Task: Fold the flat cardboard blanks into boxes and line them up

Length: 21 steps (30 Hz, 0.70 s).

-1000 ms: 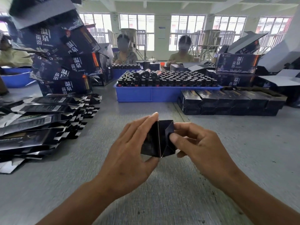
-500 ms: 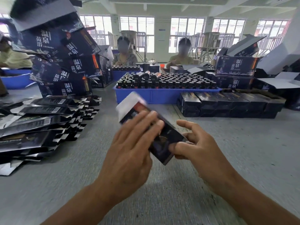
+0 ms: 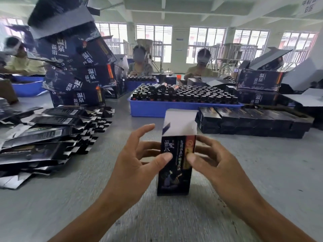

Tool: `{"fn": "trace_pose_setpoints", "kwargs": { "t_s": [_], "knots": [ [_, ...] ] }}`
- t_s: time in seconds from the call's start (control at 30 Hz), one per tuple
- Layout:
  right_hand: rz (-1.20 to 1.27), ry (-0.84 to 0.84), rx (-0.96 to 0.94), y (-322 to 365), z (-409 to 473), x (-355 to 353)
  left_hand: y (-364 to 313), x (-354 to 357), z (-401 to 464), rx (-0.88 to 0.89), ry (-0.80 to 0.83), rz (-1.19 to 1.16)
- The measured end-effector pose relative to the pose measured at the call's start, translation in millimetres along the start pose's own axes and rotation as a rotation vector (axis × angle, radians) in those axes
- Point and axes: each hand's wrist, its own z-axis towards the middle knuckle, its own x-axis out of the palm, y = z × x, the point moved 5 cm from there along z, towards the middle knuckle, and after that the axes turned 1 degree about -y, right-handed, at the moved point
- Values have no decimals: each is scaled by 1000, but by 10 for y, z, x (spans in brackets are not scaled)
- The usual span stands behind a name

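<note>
You held the folded box (image 3: 176,161) upright on the near table (image 3: 262,172), top flap open, your left hand (image 3: 134,163) and right hand (image 3: 215,161) pinching its sides with thumbs in front.

A packing room in a factory — a long grey worktable (image 3: 262,172) carries a heap of flat printed blanks (image 3: 43,135), stacked dark cartons (image 3: 78,74) and a blue tray (image 3: 166,107) full of small bottles (image 3: 192,95). Seated workers (image 3: 139,65) face it — tall barred windows (image 3: 153,42) behind.
</note>
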Motion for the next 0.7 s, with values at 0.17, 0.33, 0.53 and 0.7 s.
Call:
{"fn": "trace_pose_setpoints", "kwargs": {
  "t_s": [0.17, 0.33, 0.53, 0.7],
  "knots": [
    [-6, -13, -153, 128, -5, -36, -52, 118, -76, 120, 86, 200],
    [-89, 43, -163, 127, -10, -35, -30, 99, -66, 125, 112, 199],
    [-119, 60, -182, 180, -24, -50, -105, 56, -54, 135, 68, 104],
    [49, 21, -233, 223, -33, -49, -214, 70, -69, 178, 29, 68]
  ]
}}
